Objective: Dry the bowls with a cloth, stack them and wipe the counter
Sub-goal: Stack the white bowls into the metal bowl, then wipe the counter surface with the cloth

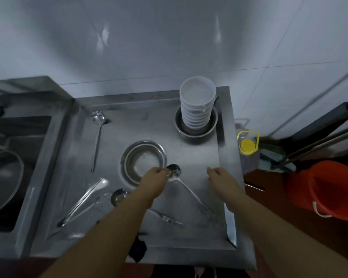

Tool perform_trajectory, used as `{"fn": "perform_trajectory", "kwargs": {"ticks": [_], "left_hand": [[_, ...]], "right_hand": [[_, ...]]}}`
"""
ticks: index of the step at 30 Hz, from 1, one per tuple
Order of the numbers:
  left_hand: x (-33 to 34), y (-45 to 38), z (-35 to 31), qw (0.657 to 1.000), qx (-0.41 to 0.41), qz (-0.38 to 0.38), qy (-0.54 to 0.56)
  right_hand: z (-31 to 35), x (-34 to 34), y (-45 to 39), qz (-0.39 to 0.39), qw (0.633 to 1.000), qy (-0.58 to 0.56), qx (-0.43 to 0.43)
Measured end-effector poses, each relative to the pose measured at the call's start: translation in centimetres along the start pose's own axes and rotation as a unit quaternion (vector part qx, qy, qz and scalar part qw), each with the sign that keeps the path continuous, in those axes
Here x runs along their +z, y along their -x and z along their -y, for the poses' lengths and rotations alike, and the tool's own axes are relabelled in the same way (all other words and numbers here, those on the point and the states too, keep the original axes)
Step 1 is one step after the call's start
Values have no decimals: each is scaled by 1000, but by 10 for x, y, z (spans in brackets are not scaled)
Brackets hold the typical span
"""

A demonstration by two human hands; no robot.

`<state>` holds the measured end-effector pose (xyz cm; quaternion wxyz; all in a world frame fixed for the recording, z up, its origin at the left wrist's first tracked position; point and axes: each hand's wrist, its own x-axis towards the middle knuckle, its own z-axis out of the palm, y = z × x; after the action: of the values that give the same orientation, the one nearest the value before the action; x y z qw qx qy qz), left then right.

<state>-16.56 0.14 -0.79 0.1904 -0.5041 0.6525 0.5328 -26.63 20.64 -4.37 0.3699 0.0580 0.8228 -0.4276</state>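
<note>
The left hand (156,175) pinched a long-handled steel ladle (174,173) beside the round steel bowl (144,160); the right hand (219,176) hovered loosely curled, holding nothing. Likely clearing utensils; drying next calls for a cloth, none clearly visible.

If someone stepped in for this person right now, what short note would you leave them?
Left hand: over the near rim of the loose steel bowl, fingers by a ladle head; whether it grips anything is unclear.
Right hand: loosely curled above the counter, holding nothing.
Bowls: a stack of white plastic bowls stands in another steel bowl at the back right.
Also on the counter: ladles, a spoon and tongs.
Done: the white bowls are stacked.
Left: I see no cloth in hand; dry and stack the loose steel bowl, then wipe the counter.
</note>
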Motion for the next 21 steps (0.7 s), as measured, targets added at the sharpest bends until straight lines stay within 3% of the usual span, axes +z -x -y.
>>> {"fn": "perform_trajectory", "kwargs": {"ticks": [8, 13, 16, 21], "left_hand": [[1, 40, 94, 985, 44, -1, -165], [-17, 40, 131, 975, 66, 1, -214], [-36, 34, 153, 964, 72, 24, -253], [-76, 19, 180, 944, 122, 40, -305]], "right_hand": [[-46, 46, 56, 88, 985, 148, 6], [-63, 85, 79, 108, 973, 206, -3], [-66, 107, 79, 81, 968, 233, -34], [-52, 112, 54, -54, 929, 358, -73]]}}
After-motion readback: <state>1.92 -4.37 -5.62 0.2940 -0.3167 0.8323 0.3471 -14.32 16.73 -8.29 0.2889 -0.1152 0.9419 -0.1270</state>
